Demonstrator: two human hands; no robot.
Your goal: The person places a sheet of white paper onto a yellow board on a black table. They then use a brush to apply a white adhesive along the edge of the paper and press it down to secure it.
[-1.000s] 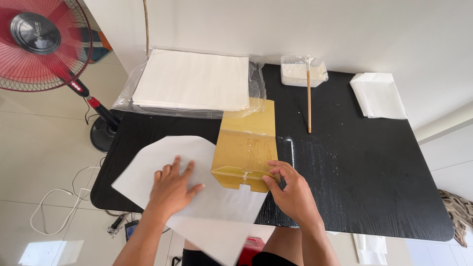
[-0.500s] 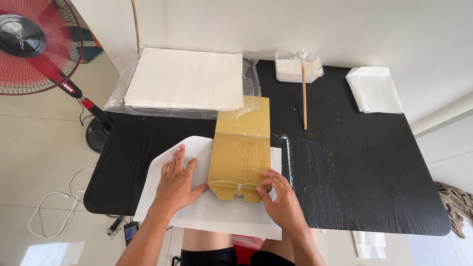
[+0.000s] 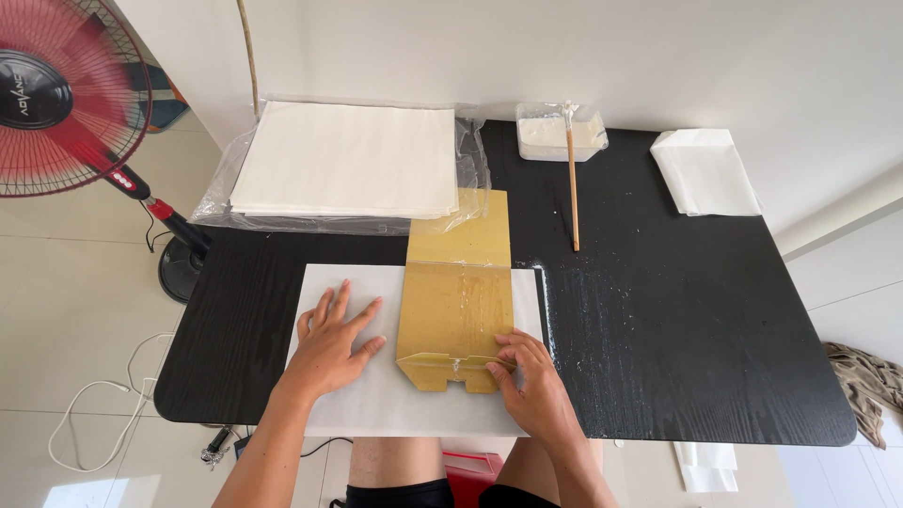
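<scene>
Logging from my feed: left hand spread flat on white sheet, lower centre; right hand pinching the folded lower edge of the yellow cardboard template lying on that sheet, black table.

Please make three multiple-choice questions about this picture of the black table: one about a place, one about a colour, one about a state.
1. Where does the stick lie?
A. Its top on the white tub, its tip on the table
B. Under the fan
C. On the paper stack

2. What colour is the template on the white sheet?
A. Blue
B. Yellow-brown
C. Red

3. How is the left hand?
A. Closed in a fist
B. Holding the stick
C. Flat on the sheet, fingers spread

Answers: 1 A, it leans from the tub down onto the table. 2 B, its surface is plainly yellow-brown. 3 C, the palm presses the sheet.
</scene>
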